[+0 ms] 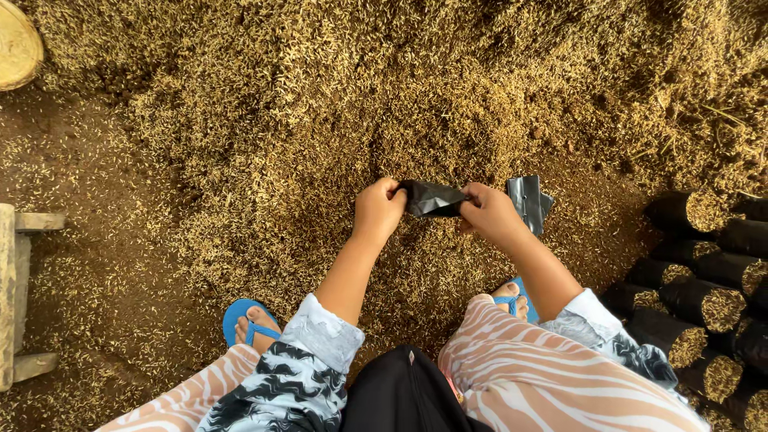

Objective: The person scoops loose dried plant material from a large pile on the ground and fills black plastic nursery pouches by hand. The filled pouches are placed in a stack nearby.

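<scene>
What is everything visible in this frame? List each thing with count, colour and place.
rice husk pile: one, golden-brown, covers the ground
black plastic bag: one, held between both hands
spare flat bags: small stack, black, on the husks beside the right hand
filled bags: about ten, black, husk-packed, stacked on their sides at right
wooden stool: one, pale, left edge
round woven item: one, tan, top left
flip-flops: two, blue, on the feet
left hand: grips the bag's left end
right hand: grips the bag's right end

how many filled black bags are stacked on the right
About 9 filled black bags, lying on their sides in a stack at the right edge, husk-filled open ends facing left. More may be hidden beyond the frame.
</scene>
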